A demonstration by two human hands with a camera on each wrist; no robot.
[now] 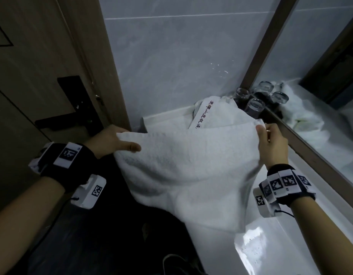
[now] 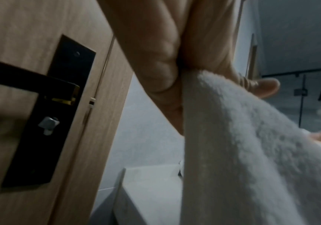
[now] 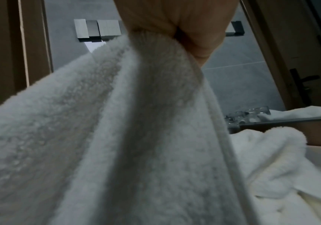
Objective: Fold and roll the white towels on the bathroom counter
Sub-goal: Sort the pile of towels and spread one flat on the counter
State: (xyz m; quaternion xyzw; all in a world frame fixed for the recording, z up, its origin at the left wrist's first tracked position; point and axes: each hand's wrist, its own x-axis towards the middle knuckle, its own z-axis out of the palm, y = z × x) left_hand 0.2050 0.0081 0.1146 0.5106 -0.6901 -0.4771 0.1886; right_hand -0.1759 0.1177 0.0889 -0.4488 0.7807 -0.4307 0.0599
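I hold a white towel [image 1: 187, 171] stretched between both hands above the counter [image 1: 221, 251]. My left hand [image 1: 120, 141] pinches its upper left corner, thumb on the near side. My right hand [image 1: 268, 135] pinches the upper right corner. The towel hangs down in a sagging sheet, and its lower end drapes on the counter. The left wrist view has the towel [image 2: 252, 152] dropping from my left hand [image 2: 194, 73]. Seen from the right wrist, the towel [image 3: 117, 137] falls from my right hand [image 3: 184, 35]. A second white towel [image 1: 215, 114] with dark lettering lies behind, at the counter's back corner.
Upturned drinking glasses [image 1: 251, 104] stand in the back right corner against the mirror [image 1: 320, 96]. A wooden door [image 1: 42, 66] with a black handle [image 1: 58, 120] is close on the left. The sink basin [image 1: 251, 251] lies at the lower right. Grey tiled wall [image 1: 181, 56] rises behind.
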